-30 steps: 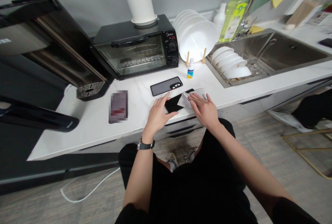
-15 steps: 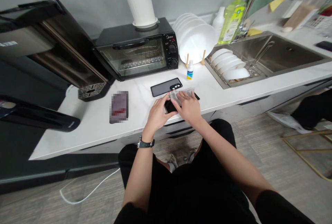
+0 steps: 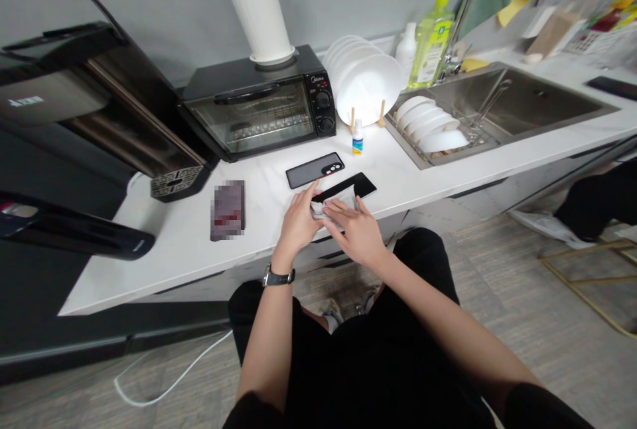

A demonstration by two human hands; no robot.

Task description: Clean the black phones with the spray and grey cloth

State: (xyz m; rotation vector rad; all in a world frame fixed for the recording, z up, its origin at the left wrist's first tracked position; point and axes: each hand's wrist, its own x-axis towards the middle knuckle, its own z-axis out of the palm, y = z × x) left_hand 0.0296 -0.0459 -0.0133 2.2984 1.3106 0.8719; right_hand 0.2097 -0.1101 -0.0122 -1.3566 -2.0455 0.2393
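Note:
A black smartphone (image 3: 364, 184) lies on the counter near its front edge, screen up. My left hand (image 3: 298, 222) grips its left end, thumb at the near side and fingers at the far side. With fingers laid close together, my right hand (image 3: 361, 233) presses a crumpled white tissue (image 3: 349, 196) against the near part of the screen. The tissue covers part of the phone's lower edge. Just beyond lies a phone case (image 3: 309, 172) with camera cutouts. A small spray bottle (image 3: 357, 140) with a blue and yellow label stands upright behind the phone.
A pixelated flat item (image 3: 227, 210) rests on the white counter (image 3: 269, 207) to the left. Behind are a toaster oven (image 3: 259, 114) and white plates (image 3: 365, 87) in a rack. A sink (image 3: 527, 101) with bowls is at right, a dark machine (image 3: 124, 104) at left.
My right hand and the tissue have slid toward me and slightly left, uncovering the far right part of the phone's screen. The left hand stays at the phone's left end.

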